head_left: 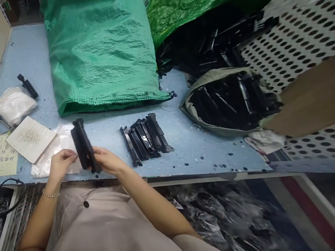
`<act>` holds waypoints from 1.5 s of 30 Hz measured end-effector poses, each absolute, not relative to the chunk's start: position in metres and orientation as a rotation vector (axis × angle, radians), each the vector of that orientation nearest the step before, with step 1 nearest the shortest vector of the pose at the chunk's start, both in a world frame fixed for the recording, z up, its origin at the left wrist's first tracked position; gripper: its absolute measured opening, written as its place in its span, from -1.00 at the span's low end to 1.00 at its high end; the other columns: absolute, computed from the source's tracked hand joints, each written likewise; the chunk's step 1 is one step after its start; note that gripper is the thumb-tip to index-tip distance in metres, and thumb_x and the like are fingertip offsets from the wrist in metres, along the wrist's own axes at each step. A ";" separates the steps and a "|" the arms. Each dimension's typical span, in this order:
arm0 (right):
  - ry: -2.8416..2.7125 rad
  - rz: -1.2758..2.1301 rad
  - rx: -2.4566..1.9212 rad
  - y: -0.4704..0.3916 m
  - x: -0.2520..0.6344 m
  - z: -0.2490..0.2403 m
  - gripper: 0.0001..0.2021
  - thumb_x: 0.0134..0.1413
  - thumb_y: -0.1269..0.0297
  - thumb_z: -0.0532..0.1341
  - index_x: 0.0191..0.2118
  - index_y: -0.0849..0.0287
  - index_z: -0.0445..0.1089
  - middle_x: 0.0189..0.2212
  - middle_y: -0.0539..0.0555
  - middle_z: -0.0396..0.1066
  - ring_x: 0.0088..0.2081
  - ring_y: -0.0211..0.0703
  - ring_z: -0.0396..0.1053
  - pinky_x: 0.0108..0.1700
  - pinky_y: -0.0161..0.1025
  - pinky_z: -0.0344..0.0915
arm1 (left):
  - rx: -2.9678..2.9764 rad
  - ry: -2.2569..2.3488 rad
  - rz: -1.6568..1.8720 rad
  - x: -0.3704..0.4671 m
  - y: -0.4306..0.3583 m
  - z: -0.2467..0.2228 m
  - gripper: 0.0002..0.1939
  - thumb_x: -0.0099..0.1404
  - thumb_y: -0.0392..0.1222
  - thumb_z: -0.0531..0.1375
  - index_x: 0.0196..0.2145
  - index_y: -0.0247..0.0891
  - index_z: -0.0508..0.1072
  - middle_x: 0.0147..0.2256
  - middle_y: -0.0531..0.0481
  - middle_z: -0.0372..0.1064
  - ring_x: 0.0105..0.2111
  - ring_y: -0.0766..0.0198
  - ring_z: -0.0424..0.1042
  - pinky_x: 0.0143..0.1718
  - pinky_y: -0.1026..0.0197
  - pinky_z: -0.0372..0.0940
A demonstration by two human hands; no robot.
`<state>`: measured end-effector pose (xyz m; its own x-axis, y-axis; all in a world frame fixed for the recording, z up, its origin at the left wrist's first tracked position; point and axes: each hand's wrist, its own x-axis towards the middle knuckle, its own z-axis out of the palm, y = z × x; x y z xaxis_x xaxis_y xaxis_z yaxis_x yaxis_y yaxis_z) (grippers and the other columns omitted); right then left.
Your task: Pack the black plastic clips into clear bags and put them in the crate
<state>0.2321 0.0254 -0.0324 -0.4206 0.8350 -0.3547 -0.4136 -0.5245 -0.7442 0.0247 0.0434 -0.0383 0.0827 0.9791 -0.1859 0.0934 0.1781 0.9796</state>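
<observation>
My right hand (pixel 108 160) is closed round one or two long black plastic parts (pixel 83 145), held upright just above the table's front edge. Beside them, my left hand (pixel 62 164) has its thumb and fingers pinched together; whatever is between them, if anything, is too small to tell. Under and behind the left hand lie clear plastic bags (pixel 64 141). To the right of my hands, several similar black parts (pixel 146 138) lie side by side in a row on the blue table (pixel 106 129).
A green woven sack (pixel 101 47) lies at the back. Black parts fill an open grey sack (pixel 229 101) and a bright green sack (pixel 209 0) on the right. At left are a white tile (pixel 31 139), a handwritten note (pixel 3 157) and a bundle of clear bags (pixel 13 105).
</observation>
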 end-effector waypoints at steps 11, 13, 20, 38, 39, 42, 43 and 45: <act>-0.521 1.837 -1.070 0.000 0.270 -0.042 -0.72 -0.12 0.14 0.46 -0.36 0.19 0.46 -0.49 -0.04 0.45 -0.50 -0.33 0.38 -0.43 -0.38 0.41 | 2.203 1.400 0.864 0.018 0.047 -0.034 -0.59 0.32 -0.41 0.04 0.03 -0.23 0.51 0.03 -0.18 0.44 0.03 0.10 0.45 0.11 -0.04 0.39; -0.474 2.021 -1.033 -0.018 0.275 -0.044 -0.70 -0.15 0.19 0.48 -0.33 0.19 0.44 -0.48 -0.04 0.44 -0.52 -0.32 0.38 -0.44 -0.34 0.45 | 2.172 1.402 0.884 0.028 0.049 -0.034 -0.53 0.35 -0.38 0.05 0.17 -0.22 0.41 0.12 -0.19 0.38 0.05 0.12 0.46 0.10 0.02 0.41; -0.426 1.978 -0.926 -0.022 0.269 -0.056 -0.11 -0.22 0.35 0.50 0.26 0.03 0.13 -0.52 -0.16 0.40 -0.57 -0.30 0.37 -0.45 -0.26 0.49 | 2.556 0.906 0.972 0.070 0.017 -0.036 -0.32 0.40 -0.48 -0.06 0.42 -0.19 -0.01 0.23 -0.28 0.26 0.25 0.06 0.30 0.21 -0.04 0.36; -0.505 1.628 -0.990 -0.014 0.278 -0.045 -0.17 -0.18 0.26 0.49 0.26 -0.02 0.21 -0.49 -0.15 0.38 -0.58 -0.39 0.22 -0.49 -0.41 0.28 | 2.602 0.519 1.022 0.101 -0.004 -0.043 -0.30 0.40 -0.49 -0.06 0.44 -0.26 -0.10 0.17 -0.31 0.31 0.20 0.10 0.36 0.14 0.03 0.42; -0.525 1.576 -1.032 -0.015 0.277 -0.047 -0.35 -0.17 0.23 0.48 0.11 0.05 0.34 -0.48 -0.11 0.40 -0.55 -0.37 0.26 -0.47 -0.40 0.28 | 2.583 0.492 1.005 0.100 -0.006 -0.043 -0.30 0.40 -0.48 -0.05 0.44 -0.25 -0.10 0.17 -0.30 0.31 0.20 0.09 0.35 0.14 0.03 0.42; -0.527 1.285 -1.193 -0.028 0.293 -0.058 -0.70 -0.11 0.16 0.43 -0.30 0.11 0.36 -0.48 -0.07 0.38 -0.49 -0.30 0.34 -0.40 -0.33 0.36 | 2.480 0.530 0.894 0.090 0.000 -0.044 -0.31 0.43 -0.34 0.04 0.43 -0.20 -0.09 0.17 -0.30 0.28 0.07 0.13 0.45 0.05 0.06 0.46; -0.506 1.102 -1.258 -0.034 0.307 -0.063 -0.72 -0.09 0.15 0.41 -0.34 0.10 0.31 -0.48 -0.08 0.36 -0.47 -0.28 0.36 -0.38 -0.29 0.39 | 2.425 0.619 0.881 0.087 0.007 -0.044 -0.34 0.44 -0.28 0.07 0.41 -0.17 -0.05 0.15 -0.29 0.29 -0.05 0.18 0.49 -0.02 0.09 0.48; -0.445 0.679 -1.372 -0.050 0.347 -0.071 -0.78 0.02 0.12 0.30 -0.30 0.05 0.27 -0.42 -0.05 0.37 -0.41 -0.21 0.41 -0.29 -0.17 0.45 | 2.314 0.883 0.907 0.084 0.023 -0.046 -0.48 0.46 -0.22 0.07 0.33 -0.18 0.11 0.07 -0.24 0.33 -0.25 0.29 0.48 -0.14 0.14 0.47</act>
<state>0.3469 -0.0501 -0.0711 0.7346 0.6717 -0.0958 -0.1794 0.0561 -0.9822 0.0838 0.0227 -0.0459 0.5680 0.7170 0.4041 0.3851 -0.6654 0.6395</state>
